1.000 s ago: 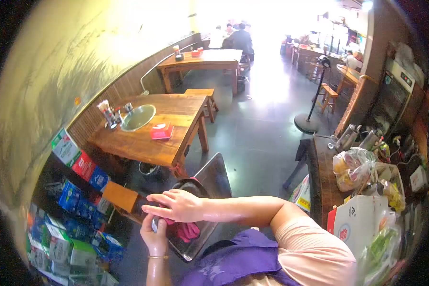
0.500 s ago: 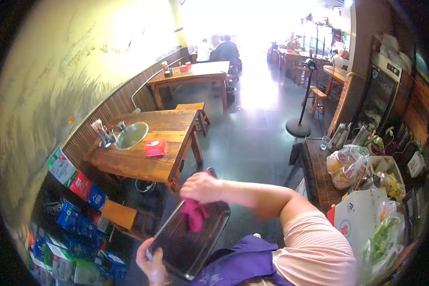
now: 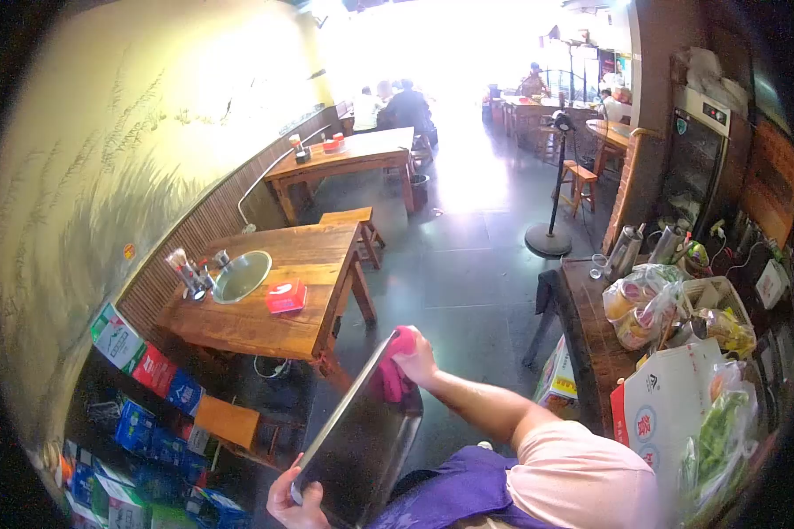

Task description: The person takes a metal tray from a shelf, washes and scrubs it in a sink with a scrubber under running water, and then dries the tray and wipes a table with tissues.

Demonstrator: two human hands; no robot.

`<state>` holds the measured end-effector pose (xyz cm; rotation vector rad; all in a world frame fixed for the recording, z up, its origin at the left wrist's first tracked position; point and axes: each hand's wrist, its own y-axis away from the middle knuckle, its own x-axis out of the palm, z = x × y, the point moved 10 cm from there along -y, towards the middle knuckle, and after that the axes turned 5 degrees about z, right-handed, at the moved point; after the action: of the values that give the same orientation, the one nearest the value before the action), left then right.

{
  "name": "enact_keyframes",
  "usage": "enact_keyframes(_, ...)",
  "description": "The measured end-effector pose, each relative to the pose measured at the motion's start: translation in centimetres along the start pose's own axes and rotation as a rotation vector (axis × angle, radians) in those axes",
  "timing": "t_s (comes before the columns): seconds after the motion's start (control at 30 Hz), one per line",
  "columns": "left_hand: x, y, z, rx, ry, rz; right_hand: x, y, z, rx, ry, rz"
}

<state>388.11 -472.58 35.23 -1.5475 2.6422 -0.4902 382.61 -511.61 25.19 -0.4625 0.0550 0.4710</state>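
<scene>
A dark rectangular tray (image 3: 355,441) with a pale metal rim is held tilted in front of my body. At its lower left corner my left hand (image 3: 296,501) grips the rim, thumb on the inner side. My right hand (image 3: 415,360) is at the far upper corner, closed on a magenta cloth (image 3: 395,381) that wraps over the rim and hangs down the inside. The cloth partly hides the fingers of that hand. A purple apron (image 3: 454,485) lies just behind the tray.
Left stands a wooden table (image 3: 313,256) with an inset round pan and red tissue box (image 3: 286,297). Boxes and blue packs (image 3: 137,423) lie lower left. Right, a dark counter (image 3: 591,353) carries bagged food; a white carton (image 3: 666,401) stands nearby. A black floor fan (image 3: 549,238) stands ahead.
My right hand has moved the cloth from the tray's inner face to its far corner rim. The tray is tilted more steeply, and my left hand has shifted slightly right and down.
</scene>
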Motion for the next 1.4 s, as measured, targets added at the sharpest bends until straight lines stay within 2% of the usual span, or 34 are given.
enact_keyframes(0.07,-0.1,0.2,-0.3,-0.035,0.026,-0.055,-0.5,2.1,-0.9,0.110,-0.056,-0.005)
enact_keyframes(0.17,-1.7,0.1,-0.2,-0.074,0.046,-0.139,0.9,5.8,-5.6,-0.002,0.267,0.217)
enact_keyframes(0.23,-1.9,0.0,-0.1,-0.048,0.034,-0.123,0.4,7.4,-5.6,0.262,-0.073,0.346)
enact_keyframes(0.3,-1.0,-0.4,0.0,0.023,-0.018,-0.013,0.0,8.1,-3.6,0.350,-0.178,0.405)
enact_keyframes(0.33,-0.6,-0.5,0.0,0.062,-0.024,0.019,-0.7,7.2,-2.2,0.307,-0.108,0.406)
enact_keyframes(0.4,-3.1,-1.9,3.3,0.030,0.058,0.005,-1.5,3.8,-2.6,0.018,0.183,0.281)
enact_keyframes(0.43,-4.5,-2.6,4.3,0.009,0.096,-0.007,-2.5,2.1,-1.5,0.003,0.067,0.183)
enact_keyframes(0.47,-3.1,-3.6,3.2,0.010,0.164,0.145,-3.8,-0.2,0.3,-0.007,-0.051,0.086)
enact_keyframes(0.53,-1.2,-4.4,3.5,0.034,-0.201,0.496,-5.2,-3.4,9.3,-0.423,0.475,0.053)
enact_keyframes(0.57,-0.1,-4.2,4.6,0.043,-0.388,0.675,-4.8,-3.5,13.8,-0.628,0.552,0.127)
enact_keyframes(0.6,0.3,-4.8,6.3,0.015,-0.376,0.669,-4.1,-2.9,17.6,-0.832,0.628,0.207)
enact_keyframes(0.7,5.4,-8.2,5.0,0.017,-0.168,0.543,-0.2,-0.2,22.6,-1.290,0.728,0.271)
enact_keyframes(0.8,12.5,-9.8,2.9,0.001,-0.355,0.638,1.3,0.9,25.5,-1.450,0.738,0.439)
enact_keyframes(0.9,15.6,-10.7,5.2,-0.161,-0.433,0.749,0.9,0.0,25.4,-1.490,0.812,0.511)
enact_keyframes(0.93,17.0,-10.9,6.4,-0.206,-0.228,0.816,1.0,0.4,25.3,-1.510,0.819,0.534)
enact_keyframes(1.03,20.2,-12.2,8.5,-0.064,-0.527,1.013,1.7,2.7,24.4,-1.524,0.832,0.564)
enact_keyframes(1.07,20.5,-12.4,9.3,-0.120,-0.474,0.990,1.8,2.8,23.9,-1.510,0.832,0.541)
enact_keyframes(1.1,21.2,-12.1,8.7,0.010,-0.421,0.954,2.0,3.2,23.4,-1.500,0.831,0.521)
enact_keyframes(1.13,21.7,-11.3,8.1,0.140,-0.371,0.918,2.9,5.0,22.0,-1.548,0.817,0.592)
enact_keyframes(1.17,22.1,-10.4,7.6,0.273,-0.320,0.883,1.9,5.9,22.1,-1.586,0.709,0.546)
enact_keyframes(1.2,21.8,-10.3,8.7,0.276,-0.375,0.787,2.0,5.4,20.9,-1.578,0.694,0.576)
enact_keyframes(1.3,21.3,-10.3,14.3,-0.119,-0.278,0.659,1.2,2.7,19.8,-1.507,0.692,0.597)
enact_keyframes(1.37,21.7,-9.9,13.0,-0.176,-0.187,0.623,0.3,0.2,19.8,-1.472,0.689,0.551)
enact_keyframes(1.4,21.7,-10.0,12.8,-0.205,-0.188,0.618,0.4,-1.7,19.1,-1.369,0.771,0.569)
